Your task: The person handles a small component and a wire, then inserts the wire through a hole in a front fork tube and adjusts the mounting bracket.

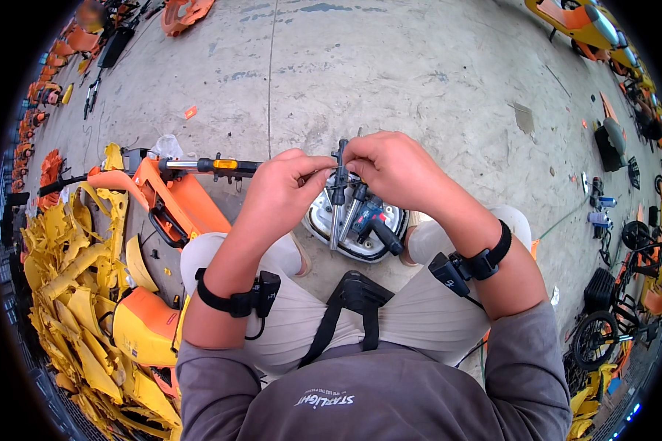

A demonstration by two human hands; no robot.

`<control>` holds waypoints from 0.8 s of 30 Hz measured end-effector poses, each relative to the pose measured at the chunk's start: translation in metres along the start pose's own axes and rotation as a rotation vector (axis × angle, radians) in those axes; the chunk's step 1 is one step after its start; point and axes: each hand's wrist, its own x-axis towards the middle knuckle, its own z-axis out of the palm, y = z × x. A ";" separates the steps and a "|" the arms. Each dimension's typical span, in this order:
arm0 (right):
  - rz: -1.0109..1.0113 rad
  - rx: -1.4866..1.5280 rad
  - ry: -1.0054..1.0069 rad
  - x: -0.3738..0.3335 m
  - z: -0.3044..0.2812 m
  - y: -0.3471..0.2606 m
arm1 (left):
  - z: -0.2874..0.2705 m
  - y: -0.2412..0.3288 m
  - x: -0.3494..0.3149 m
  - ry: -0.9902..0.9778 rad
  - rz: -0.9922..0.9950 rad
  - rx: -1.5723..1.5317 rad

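My left hand point(281, 187) and my right hand point(393, 169) meet in front of me, both pinching a dark, slender metal tool part point(338, 184) that hangs upright between the fingertips. Below it on the concrete lies a round white and grey tray-like cover point(318, 220) with a dark power drill point(371, 220) and other tools in it. I am crouched, knees in light trousers to either side. Each wrist carries a black strap with a small black device.
An orange bike frame with a black handlebar point(191, 195) lies to my left. Beside it is a heap of yellow plastic panels point(81, 294). Orange and yellow bikes point(588, 26) stand at the far right, black parts and wheels point(596, 338) at lower right.
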 end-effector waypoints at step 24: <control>-0.011 -0.014 -0.014 0.000 -0.001 0.000 | -0.001 0.003 -0.001 -0.033 -0.044 -0.003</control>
